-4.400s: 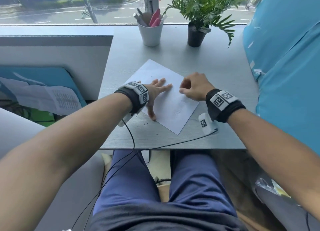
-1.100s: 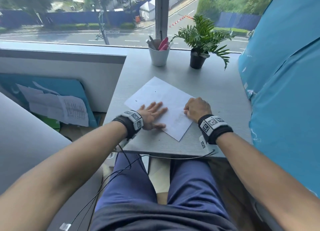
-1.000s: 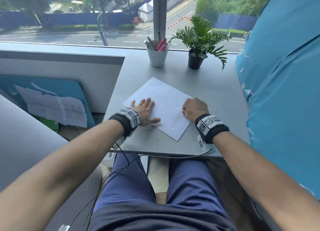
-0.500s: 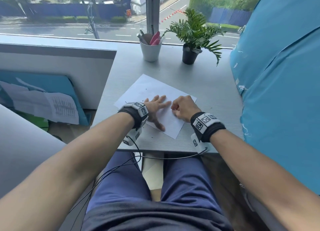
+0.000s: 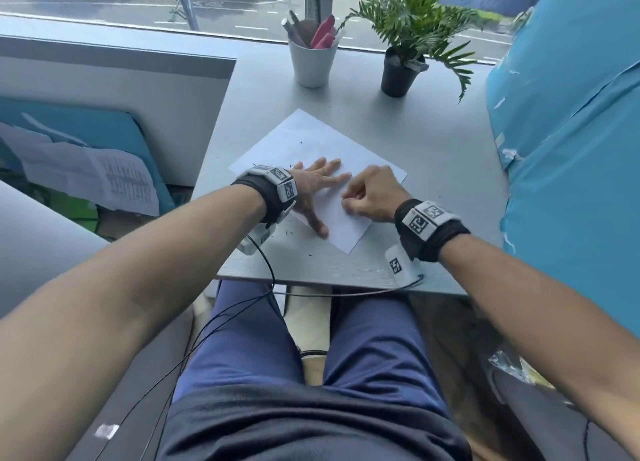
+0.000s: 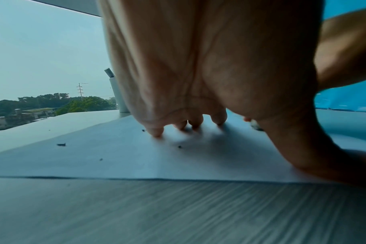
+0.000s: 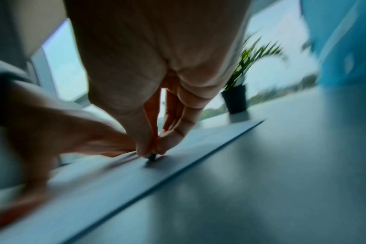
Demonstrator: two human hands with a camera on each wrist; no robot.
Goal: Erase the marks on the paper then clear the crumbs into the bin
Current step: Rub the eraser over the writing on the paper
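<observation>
**Left hand flat on the sheet, right hand pinching an eraser against it**

Sheet of white paper (image 5: 317, 149) lying flat on the grey desk (image 5: 433, 138), turned like a diamond: long axis running from the far left toward the near right, one corner pointing away at the window, another pointing back at the near desk edge. Dark eraser crumbs (image 6: 61, 144) scattered over the paper and on the bare desk beside its near-left edge (image 5: 287, 232).

Left hand (image 5: 313, 187) spread on the near-left part of the sheet, fingers (image 6: 157, 132) straight and pressing down by their tips, thumb stretched toward the near corner, grasping nothing. Right hand (image 5: 372, 194) just to its right, also over the paper, fingers curled and bunched together with the thumb around a small dark-tipped eraser (image 7: 151, 156), seen from the right wrist with its tip touching the sheet; most of the eraser hidden inside the pinch, and that view blurred. Hands close together, not touching.

At the far edge of the desk, well apart from the paper: a white cup of pens (image 5: 312, 58) and, to its right, a small potted palm (image 5: 398, 69) in a black pot. Blue sheeting (image 5: 571, 131) along the right side of the desk.
</observation>
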